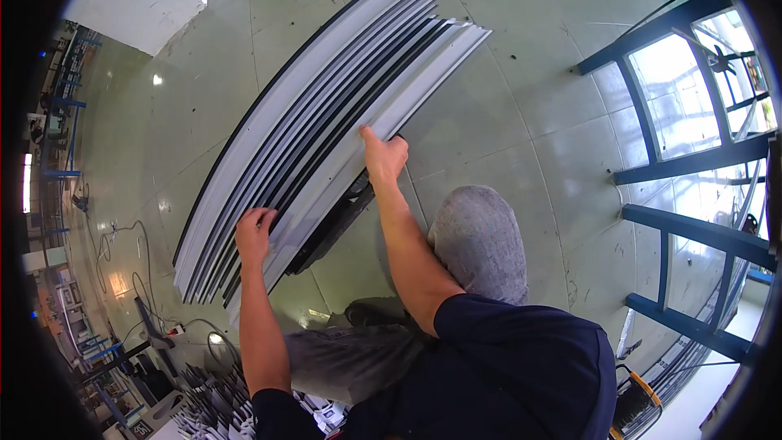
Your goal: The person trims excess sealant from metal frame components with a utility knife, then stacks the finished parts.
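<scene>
A bundle of long white and dark window-frame profiles (281,118) lies in front of me, slanting from lower left to upper right. The fisheye lens makes them look curved. My right hand (385,156) is closed on the edge of the nearest white profile (346,165), its thumb lying on top. Farther down the bundle, my left hand (254,226) has its fingers bent over the far edge of the same profile, beside the dark strips. Its fingertips are partly hidden. Under the near side of the bundle, a black support (326,232) shows in part.
Blue metal frame racks (692,163) stand on the right. A white block-like column (138,0) rises at the upper left. Cables (142,265) run over the tiled floor at the left, and many cut profile pieces (216,399) are piled at the lower left.
</scene>
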`<act>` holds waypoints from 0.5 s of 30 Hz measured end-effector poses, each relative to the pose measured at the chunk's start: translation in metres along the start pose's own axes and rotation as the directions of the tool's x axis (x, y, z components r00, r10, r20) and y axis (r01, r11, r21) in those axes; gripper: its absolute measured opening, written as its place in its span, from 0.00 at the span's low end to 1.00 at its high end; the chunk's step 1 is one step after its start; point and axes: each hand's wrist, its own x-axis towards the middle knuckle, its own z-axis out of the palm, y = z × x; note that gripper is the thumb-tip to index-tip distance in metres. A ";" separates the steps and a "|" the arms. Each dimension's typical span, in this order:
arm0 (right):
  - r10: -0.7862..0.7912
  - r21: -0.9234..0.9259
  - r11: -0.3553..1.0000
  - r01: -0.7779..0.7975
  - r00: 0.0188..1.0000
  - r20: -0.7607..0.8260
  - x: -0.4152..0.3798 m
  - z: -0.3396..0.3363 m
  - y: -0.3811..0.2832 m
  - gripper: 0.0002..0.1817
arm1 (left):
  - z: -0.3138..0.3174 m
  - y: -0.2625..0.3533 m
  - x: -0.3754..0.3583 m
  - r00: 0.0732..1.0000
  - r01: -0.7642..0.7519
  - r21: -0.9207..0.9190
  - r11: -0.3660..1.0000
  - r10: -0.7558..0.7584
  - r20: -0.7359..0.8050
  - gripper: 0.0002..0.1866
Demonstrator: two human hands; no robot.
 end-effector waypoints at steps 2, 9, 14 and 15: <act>-0.018 0.039 0.999 0.019 1.000 -0.017 0.001 0.003 -0.001 0.37 | -0.001 -0.006 -0.004 0.996 -0.082 0.041 0.996 0.081 0.022 0.27; -0.060 0.155 0.985 0.072 0.995 -0.078 -0.011 0.018 -0.013 0.33 | 0.003 0.053 -0.055 0.969 -0.228 0.446 0.865 0.159 0.187 0.70; -0.023 0.048 0.999 0.026 0.998 -0.061 -0.009 0.013 -0.022 0.33 | 0.008 0.040 -0.057 0.989 -0.118 0.375 0.920 0.076 0.125 0.68; -0.021 0.007 1.000 0.021 0.999 -0.036 -0.007 0.010 -0.024 0.33 | 0.010 0.039 -0.057 0.993 -0.087 0.368 0.926 0.051 0.109 0.68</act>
